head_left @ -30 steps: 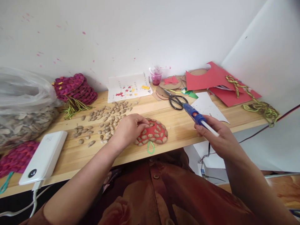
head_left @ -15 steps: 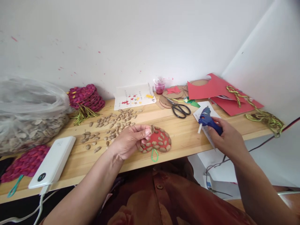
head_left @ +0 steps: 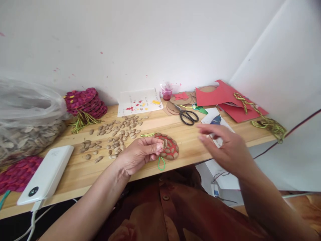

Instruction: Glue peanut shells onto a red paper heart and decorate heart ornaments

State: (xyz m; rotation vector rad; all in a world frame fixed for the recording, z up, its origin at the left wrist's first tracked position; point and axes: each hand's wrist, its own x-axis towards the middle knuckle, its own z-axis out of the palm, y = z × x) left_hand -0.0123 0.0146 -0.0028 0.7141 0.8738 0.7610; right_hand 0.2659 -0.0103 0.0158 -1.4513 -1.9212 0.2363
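My left hand [head_left: 140,152] pinches a small brown seed [head_left: 165,144] between thumb and fingers, just over the left edge of a round red disc [head_left: 170,147] partly covered with glued seeds. A green loop [head_left: 161,163] hangs from the disc toward me. My right hand [head_left: 225,147] hovers to the right of the disc with fingers spread and nothing in it, slightly blurred. Behind it the blue glue gun [head_left: 215,120] lies on a white sheet [head_left: 213,115].
Loose seeds [head_left: 117,132] are scattered on the wooden bench [head_left: 190,134]. Scissors [head_left: 187,115], red paper [head_left: 220,95], a pink cup [head_left: 167,91], braided cord [head_left: 265,122], a star sheet [head_left: 139,100], magenta finished pieces [head_left: 84,100], a seed bag [head_left: 25,124] and a white power bank [head_left: 46,174] surround them.
My right hand set the glue gun down on the white sheet and came back toward the disc with its fingers spread. My left hand lifted a seed off the disc and holds it at the disc's edge.
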